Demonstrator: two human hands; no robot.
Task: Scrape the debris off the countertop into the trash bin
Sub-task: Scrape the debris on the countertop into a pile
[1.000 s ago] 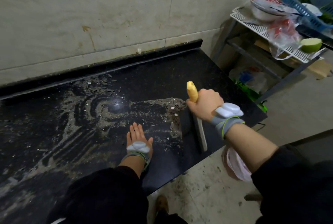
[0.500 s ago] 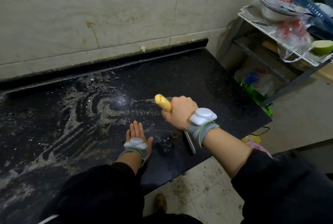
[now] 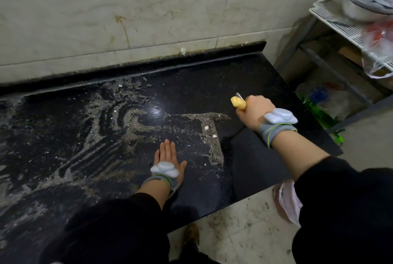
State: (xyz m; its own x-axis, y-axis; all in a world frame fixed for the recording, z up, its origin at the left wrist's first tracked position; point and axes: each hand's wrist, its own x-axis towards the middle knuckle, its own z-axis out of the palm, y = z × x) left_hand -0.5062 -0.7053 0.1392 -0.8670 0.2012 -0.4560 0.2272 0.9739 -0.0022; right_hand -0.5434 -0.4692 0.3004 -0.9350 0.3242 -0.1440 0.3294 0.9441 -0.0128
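Debris [image 3: 214, 136] ridged at frame centre on black countertop [image 3: 255, 85], lined up toward pink bin liner [image 3: 286, 202] below edge, lower right. Right hand [image 3: 254, 110] fisted round yellow-handled scraper [image 3: 238, 102], just right of ridge. Left hand [image 3: 168, 156] flat, fingers straight, likely bracing.

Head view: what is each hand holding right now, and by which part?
Right hand grips the yellow-handled scraping tool by its handle, whose end sticks out of the fist. Left hand holds nothing; it lies flat on the black stone countertop.
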